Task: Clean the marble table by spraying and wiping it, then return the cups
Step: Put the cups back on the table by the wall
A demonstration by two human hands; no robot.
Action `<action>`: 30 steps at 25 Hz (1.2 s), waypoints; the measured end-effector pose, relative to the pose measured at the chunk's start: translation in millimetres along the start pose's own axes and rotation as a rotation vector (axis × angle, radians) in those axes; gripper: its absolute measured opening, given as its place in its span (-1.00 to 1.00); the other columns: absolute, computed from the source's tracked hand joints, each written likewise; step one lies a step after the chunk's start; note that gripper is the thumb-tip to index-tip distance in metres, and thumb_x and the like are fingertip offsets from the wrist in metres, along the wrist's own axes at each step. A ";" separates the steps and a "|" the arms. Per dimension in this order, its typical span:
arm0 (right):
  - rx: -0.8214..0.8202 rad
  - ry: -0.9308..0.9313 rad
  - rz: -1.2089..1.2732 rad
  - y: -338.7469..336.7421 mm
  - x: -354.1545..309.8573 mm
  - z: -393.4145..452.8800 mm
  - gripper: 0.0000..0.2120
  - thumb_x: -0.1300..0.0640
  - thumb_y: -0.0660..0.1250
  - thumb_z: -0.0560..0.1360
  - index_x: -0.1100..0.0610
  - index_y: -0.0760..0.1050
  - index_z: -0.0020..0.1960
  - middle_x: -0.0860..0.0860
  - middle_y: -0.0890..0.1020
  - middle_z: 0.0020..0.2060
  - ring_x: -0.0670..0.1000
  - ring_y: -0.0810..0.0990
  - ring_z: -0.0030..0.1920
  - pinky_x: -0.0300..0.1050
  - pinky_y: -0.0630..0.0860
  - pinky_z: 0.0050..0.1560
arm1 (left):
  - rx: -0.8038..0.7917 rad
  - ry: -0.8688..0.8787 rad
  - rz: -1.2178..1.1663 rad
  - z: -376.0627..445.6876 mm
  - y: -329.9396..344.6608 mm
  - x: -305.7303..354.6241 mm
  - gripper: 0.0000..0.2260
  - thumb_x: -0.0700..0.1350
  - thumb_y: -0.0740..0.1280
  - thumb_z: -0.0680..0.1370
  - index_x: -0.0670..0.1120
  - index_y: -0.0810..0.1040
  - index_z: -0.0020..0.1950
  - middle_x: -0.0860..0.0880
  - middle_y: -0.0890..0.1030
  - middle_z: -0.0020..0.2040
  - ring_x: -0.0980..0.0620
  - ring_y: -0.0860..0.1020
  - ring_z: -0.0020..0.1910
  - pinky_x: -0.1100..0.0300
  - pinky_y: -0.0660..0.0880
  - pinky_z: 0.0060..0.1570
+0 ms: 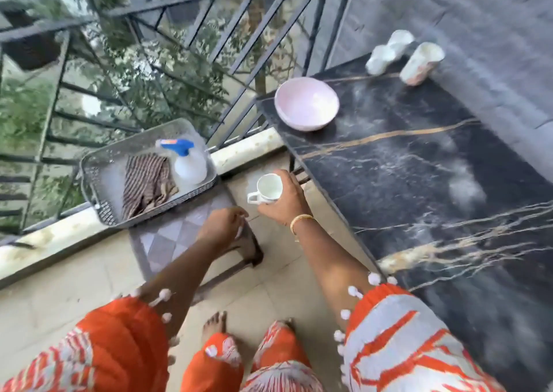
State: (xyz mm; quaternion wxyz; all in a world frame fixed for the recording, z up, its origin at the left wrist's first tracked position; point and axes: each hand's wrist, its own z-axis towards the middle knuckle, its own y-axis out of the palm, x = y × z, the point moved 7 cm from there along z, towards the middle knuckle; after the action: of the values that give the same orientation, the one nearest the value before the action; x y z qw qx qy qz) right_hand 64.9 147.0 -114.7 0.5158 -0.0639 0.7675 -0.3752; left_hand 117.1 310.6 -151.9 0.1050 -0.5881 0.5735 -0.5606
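A white mug (267, 189) is gripped from above by the right hand (281, 203), carried in the gap between the low stool (176, 236) and the marble table (419, 182). The left hand (223, 227) is curled loosely over the stool, and whether anything is held in it cannot be told. Ahead of the left hand, a spray bottle (187, 161) and a striped cloth (146, 182) lie untouched in a mesh tray (98, 179). Beyond the right hand, a pink bowl (306, 104) and three pale cups (404, 58) are left on the table. A cup-moving step is judged to be in hand, in which direction cannot be told. Next, a steady set-down is called for.
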 end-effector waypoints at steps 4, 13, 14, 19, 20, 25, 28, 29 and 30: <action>0.069 0.022 -0.034 -95.7 8.4 15.0 -0.12 0.04 0.55 0.21 0.03 0.23 0.43 0.05 0.40 0.32 0.07 0.42 0.30 -0.13 0.36 0.28 | 0.011 0.109 -0.107 28.0 -4.1 89.4 -0.84 -0.08 0.25 0.60 0.01 0.63 0.02 -0.02 0.68 -0.16 -0.14 0.63 -0.05 0.01 0.56 -0.05; 0.255 0.179 -0.004 -233.4 80.9 56.6 -0.36 0.08 0.57 0.24 0.05 0.40 0.25 0.07 0.54 0.15 0.12 0.50 0.18 -0.14 0.43 0.15 | -0.059 0.327 -0.018 94.1 29.4 250.9 -0.74 0.00 0.19 0.63 -0.11 0.59 -0.05 -0.17 0.66 -0.12 -0.16 0.62 -0.10 0.03 0.52 -0.09; 0.275 0.198 0.027 -241.1 88.6 64.0 -0.39 0.08 0.57 0.24 0.04 0.42 0.22 0.06 0.57 0.12 0.12 0.52 0.16 -0.14 0.44 0.11 | -0.074 0.335 -0.008 103.7 33.3 260.5 -0.75 0.00 0.19 0.63 -0.10 0.58 -0.05 -0.18 0.65 -0.11 -0.17 0.61 -0.08 0.05 0.48 -0.10; 0.331 0.237 0.071 -269.8 129.4 128.9 -0.43 0.17 0.56 0.22 0.04 0.46 0.19 0.05 0.61 0.09 0.15 0.55 0.12 -0.11 0.48 0.06 | -0.085 0.322 0.050 190.7 51.0 298.3 -0.74 -0.12 0.25 0.56 -0.12 0.55 0.23 -0.23 0.58 0.12 -0.20 0.54 0.15 0.05 0.44 0.11; 0.337 0.247 0.082 -273.6 135.2 142.4 -0.41 0.18 0.56 0.22 0.06 0.46 0.20 0.06 0.61 0.11 0.15 0.55 0.14 -0.10 0.48 0.09 | -0.092 0.315 0.085 207.9 54.4 302.7 -0.69 -0.08 0.27 0.57 -0.10 0.51 0.30 -0.22 0.54 0.19 -0.19 0.51 0.21 0.04 0.43 0.17; 0.331 0.262 0.010 -304.1 147.6 221.3 -0.34 0.15 0.58 0.22 0.06 0.47 0.28 0.08 0.60 0.16 0.14 0.50 0.21 -0.14 0.40 0.15 | -0.124 0.361 0.327 285.8 69.4 332.5 -0.37 0.21 0.34 0.48 -0.03 0.30 0.47 -0.11 0.34 0.44 -0.08 0.29 0.45 -0.05 0.26 0.38; 0.362 0.216 -0.028 -325.2 148.3 265.3 -0.35 0.20 0.60 0.19 0.15 0.50 0.25 0.13 0.59 0.13 0.18 0.50 0.19 -0.14 0.37 0.19 | -0.260 0.315 0.367 311.8 82.6 348.4 -0.08 0.35 0.37 0.38 -0.01 0.05 0.57 -0.11 0.01 0.58 -0.07 -0.04 0.56 -0.25 0.02 0.45; 0.374 0.222 -0.013 -331.3 149.0 279.5 -0.36 0.20 0.61 0.18 0.14 0.52 0.24 0.13 0.60 0.12 0.18 0.52 0.16 -0.12 0.39 0.20 | -0.321 0.278 0.393 317.9 88.3 350.4 0.02 0.40 0.36 0.34 0.00 -0.06 0.59 -0.10 -0.12 0.59 -0.09 -0.14 0.57 -0.31 -0.05 0.44; 0.375 0.248 0.021 -336.0 149.8 292.2 -0.37 0.20 0.61 0.18 0.10 0.53 0.23 0.12 0.60 0.13 0.15 0.54 0.15 -0.12 0.42 0.19 | -0.368 0.245 0.435 321.3 94.5 350.8 0.11 0.45 0.35 0.30 0.00 -0.18 0.59 -0.10 -0.23 0.59 -0.12 -0.22 0.56 -0.35 -0.10 0.43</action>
State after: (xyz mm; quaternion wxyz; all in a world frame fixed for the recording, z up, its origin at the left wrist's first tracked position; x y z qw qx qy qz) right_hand 144.3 -313.4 -64.8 0.4240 0.0877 0.7425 -0.5111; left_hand 214.6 -164.5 -147.6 0.0443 -0.3889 0.7861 -0.4784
